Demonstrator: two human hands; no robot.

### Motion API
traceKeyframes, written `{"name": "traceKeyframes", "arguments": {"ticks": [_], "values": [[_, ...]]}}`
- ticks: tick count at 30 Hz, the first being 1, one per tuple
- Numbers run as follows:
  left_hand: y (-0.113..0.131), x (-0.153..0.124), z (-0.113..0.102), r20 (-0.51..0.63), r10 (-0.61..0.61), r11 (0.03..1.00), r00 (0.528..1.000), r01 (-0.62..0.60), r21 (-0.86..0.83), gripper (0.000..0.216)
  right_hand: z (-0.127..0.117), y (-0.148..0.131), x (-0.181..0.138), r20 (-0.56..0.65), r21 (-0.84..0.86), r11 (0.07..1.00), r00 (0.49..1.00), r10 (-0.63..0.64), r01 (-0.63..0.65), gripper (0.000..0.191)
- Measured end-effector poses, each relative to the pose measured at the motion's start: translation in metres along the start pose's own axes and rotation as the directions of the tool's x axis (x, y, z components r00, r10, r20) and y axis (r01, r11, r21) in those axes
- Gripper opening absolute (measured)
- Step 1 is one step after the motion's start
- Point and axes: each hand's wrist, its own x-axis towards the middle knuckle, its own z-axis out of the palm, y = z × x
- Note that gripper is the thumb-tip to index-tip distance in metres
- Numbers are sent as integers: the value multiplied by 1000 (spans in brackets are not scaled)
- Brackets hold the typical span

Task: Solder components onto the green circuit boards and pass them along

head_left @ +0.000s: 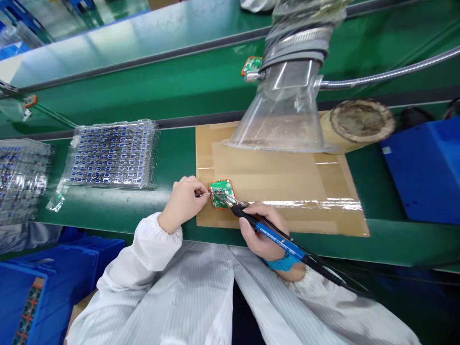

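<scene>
A small green circuit board (227, 186) with an orange rim lies on a brown cardboard sheet (273, 177). My right hand (264, 230) is closed round a blue and black soldering iron (275, 235), whose metal tip reaches over the middle of the board. Just beyond the board's left edge, my left hand (186, 200) is pinched shut, fingertips close to the rim. Something small and dark shows by those fingers, too small to name. A black cable trails from the iron's back end along my right forearm.
Above the cardboard hangs a clear fume hood (280, 115); a tan cylinder (359, 124) stands beside it. Clear trays of small blue-marked parts (111, 153) are stacked at left. A blue bin (424, 167) sits at right. Another board (251, 64) lies on the green belt behind.
</scene>
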Motion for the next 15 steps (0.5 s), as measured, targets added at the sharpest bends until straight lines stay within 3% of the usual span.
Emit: {"name": "traceKeyframes", "arguments": {"ticks": [15], "values": [[3, 4, -4, 28, -38, 998, 999, 39, -41, 21, -2, -9, 9, 79, -26, 999, 996, -45, 47, 19]]}}
